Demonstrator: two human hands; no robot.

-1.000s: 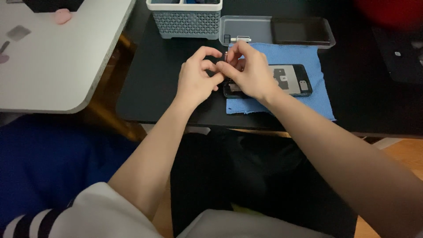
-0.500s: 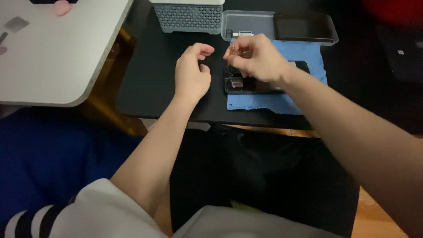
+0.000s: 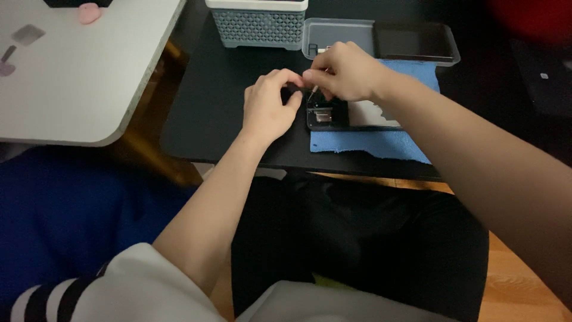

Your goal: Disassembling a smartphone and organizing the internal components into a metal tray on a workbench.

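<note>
The fingers (image 3: 314, 76) of the right hand (image 3: 345, 71) are pinching together around a thin pale tool (image 3: 314, 91), whose tip is pointing down at the top end of an opened phone (image 3: 351, 113). The fingers (image 3: 287, 77) of the left hand (image 3: 269, 107) are curling inward, their tips meeting just beside the right hand's over the phone's upper corner; whether they are gripping anything cannot be told. The phone is lying flat, its inner parts showing, on a blue cloth (image 3: 369, 143) spread over the black desk (image 3: 220, 101). Just behind the hands a clear plastic tray (image 3: 339, 31) is sitting on the desk, with a dark flat screen (image 3: 417, 42) lying at its right end. To the left of the tray a grey perforated basket (image 3: 257, 27) is standing. Further left, a white desk (image 3: 77, 89) is standing apart.
</note>
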